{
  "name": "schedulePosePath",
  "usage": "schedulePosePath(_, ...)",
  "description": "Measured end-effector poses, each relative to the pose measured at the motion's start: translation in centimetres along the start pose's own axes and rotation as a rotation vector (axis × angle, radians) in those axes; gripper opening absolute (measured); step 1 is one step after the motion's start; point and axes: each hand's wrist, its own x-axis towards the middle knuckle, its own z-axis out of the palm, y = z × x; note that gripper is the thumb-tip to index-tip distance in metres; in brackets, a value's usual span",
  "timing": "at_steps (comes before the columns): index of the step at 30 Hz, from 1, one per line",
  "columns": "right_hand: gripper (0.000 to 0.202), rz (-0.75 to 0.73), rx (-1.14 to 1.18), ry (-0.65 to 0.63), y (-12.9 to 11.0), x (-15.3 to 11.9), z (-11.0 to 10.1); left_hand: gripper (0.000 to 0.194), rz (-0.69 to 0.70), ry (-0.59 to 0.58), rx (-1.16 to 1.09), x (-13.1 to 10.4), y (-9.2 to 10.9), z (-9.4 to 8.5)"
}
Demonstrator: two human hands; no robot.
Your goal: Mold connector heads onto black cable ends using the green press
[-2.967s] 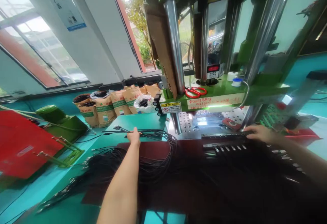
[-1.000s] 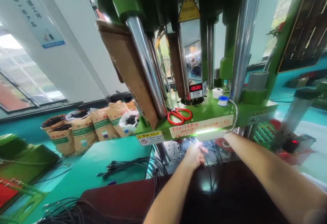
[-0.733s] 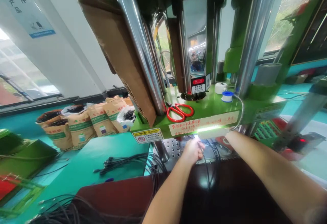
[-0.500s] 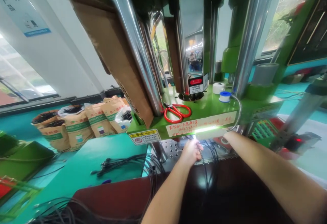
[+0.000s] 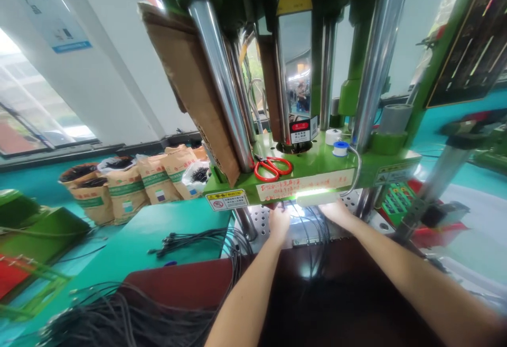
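Observation:
Under the front edge of the green machine plate (image 5: 309, 170), my left hand (image 5: 279, 220) is beside a metal mold plate (image 5: 303, 225); its fingers are partly hidden and blurred. My right hand (image 5: 335, 212) reaches under the same edge, right of the black cables (image 5: 322, 231), its fingertips hidden by the plate. The cables run from the lit mold area down over the dark front surface. Scissors with red handles (image 5: 273, 169) lie on top of the green plate.
More black cables lie on the green table (image 5: 150, 225) and in a large bundle (image 5: 130, 315) at lower left. A blue-and-white spool (image 5: 340, 149) sits on the plate. Steel columns (image 5: 222, 83) rise around it, with cardboard leaning left. Sacks (image 5: 127, 194) stand behind.
My left hand has moved left, away from the cables. My right hand now shows more under the plate edge, nearer the cables. The camera view has shifted.

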Motion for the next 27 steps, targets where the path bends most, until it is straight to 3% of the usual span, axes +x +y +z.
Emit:
schedulePosePath(4, 0.030, -0.024, -0.090, 0.030, 0.1, -0.3, -0.1, 0.032, 0.141, 0.033, 0.290, -0.4, 0.0, -1.0)
schedulePosePath(12, 0.017, -0.001, -0.248, 0.018, 0.5, 0.0, 1.4, 0.032, 0.274, -0.007, 0.717, -0.3, 0.1, -0.5)
schedulePosePath(21, 0.025, -0.179, -0.323, 0.103, -2.2, -1.4, -0.3, 0.032, 0.359, 0.017, 0.878, -1.0, 3.3, 0.1)
schedulePosePath(27, 0.027, -0.195, -0.345, 0.129, -2.6, -1.1, 0.5, 0.026, 0.378, 0.021, 0.909, -0.9, 2.4, 1.1)
